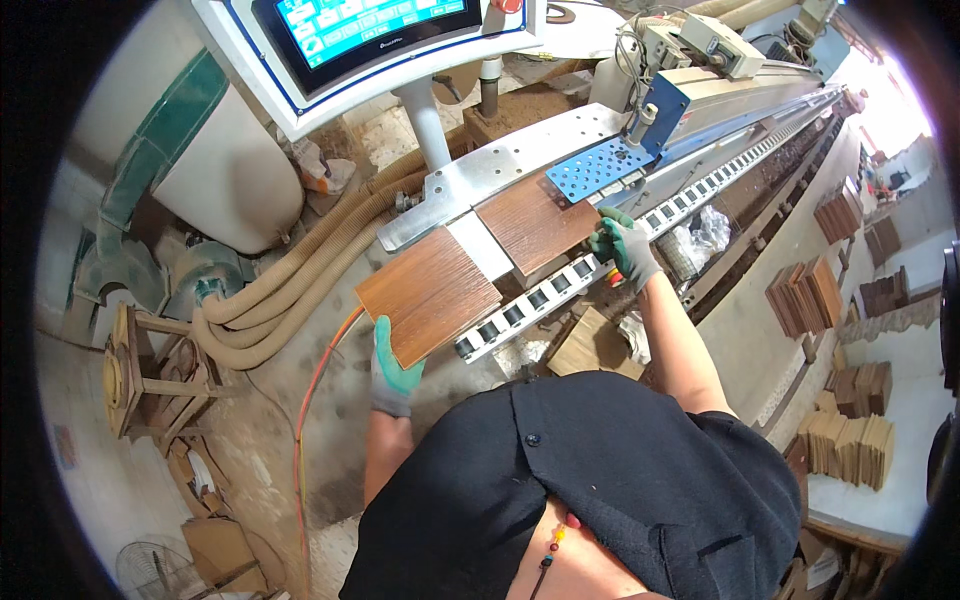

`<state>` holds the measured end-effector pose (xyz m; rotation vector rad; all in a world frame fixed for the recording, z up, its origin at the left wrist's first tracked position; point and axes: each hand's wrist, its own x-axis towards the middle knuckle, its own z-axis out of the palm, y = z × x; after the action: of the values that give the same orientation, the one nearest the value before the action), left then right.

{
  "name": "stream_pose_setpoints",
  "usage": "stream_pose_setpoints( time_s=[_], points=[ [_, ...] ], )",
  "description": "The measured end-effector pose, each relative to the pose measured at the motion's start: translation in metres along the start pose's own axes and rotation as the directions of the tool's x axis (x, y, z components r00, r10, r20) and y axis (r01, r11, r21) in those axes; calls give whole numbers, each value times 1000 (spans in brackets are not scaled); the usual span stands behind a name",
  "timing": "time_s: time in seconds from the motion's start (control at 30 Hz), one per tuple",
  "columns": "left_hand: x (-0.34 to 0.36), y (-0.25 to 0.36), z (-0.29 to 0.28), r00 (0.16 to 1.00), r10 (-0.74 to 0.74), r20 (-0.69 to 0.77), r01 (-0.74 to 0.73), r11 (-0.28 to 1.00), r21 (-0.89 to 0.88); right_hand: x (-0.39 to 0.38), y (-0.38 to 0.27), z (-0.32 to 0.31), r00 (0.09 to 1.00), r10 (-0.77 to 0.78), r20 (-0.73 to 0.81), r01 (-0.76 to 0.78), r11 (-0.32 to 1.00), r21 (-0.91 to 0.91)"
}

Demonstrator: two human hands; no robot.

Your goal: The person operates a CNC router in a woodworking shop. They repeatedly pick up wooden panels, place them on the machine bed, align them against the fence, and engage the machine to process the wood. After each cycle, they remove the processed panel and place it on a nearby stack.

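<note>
Both my hands wear green and grey gloves. My left hand (395, 365) grips the near left corner of a brown wood-grain board (430, 290), thumb on top and the other fingers hidden beneath. This board lies partly on the metal machine table (460, 185) and sticks out past its left end. A second brown board (535, 225) lies to the right, a strip of bare metal between the two. Its far right corner reaches the blue perforated plate (600, 170). At its right edge, my right hand (625, 248) has its fingers curled against the board.
A white roller track (530, 305) runs along the table's near side. A control panel with a lit screen (370, 30) stands above the far left. Ribbed hoses (300, 280) and an orange cable (310, 400) lie left. Stacked boards (805, 298) stand at right.
</note>
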<state>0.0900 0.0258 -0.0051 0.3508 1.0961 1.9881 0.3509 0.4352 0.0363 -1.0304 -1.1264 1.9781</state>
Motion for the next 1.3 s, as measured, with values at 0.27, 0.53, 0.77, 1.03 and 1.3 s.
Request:
stream_pose_setpoints(
  time_s=[0.27,0.53,0.77,1.03,1.3],
  points=[
    [23,-6,12,999,-42,27,42,999,-32,-66,32,61,649,-606,459,605,47,-795],
    [36,1,13,974,-215,-75,201,966,-166,-84,46,102,719,-375,585,513,-282,-811],
    [33,16,31,992,-79,100,81,997,-14,-54,21,59,767,-398,503,395,-324,-860],
    [22,34,63,878,294,379,-479,532,698,-1,-29,-14,852,-380,360,198,-401,-894],
    [21,41,46,785,265,559,-590,45,806,22,-39,-31,790,-592,161,0,-263,-965]
  ],
)
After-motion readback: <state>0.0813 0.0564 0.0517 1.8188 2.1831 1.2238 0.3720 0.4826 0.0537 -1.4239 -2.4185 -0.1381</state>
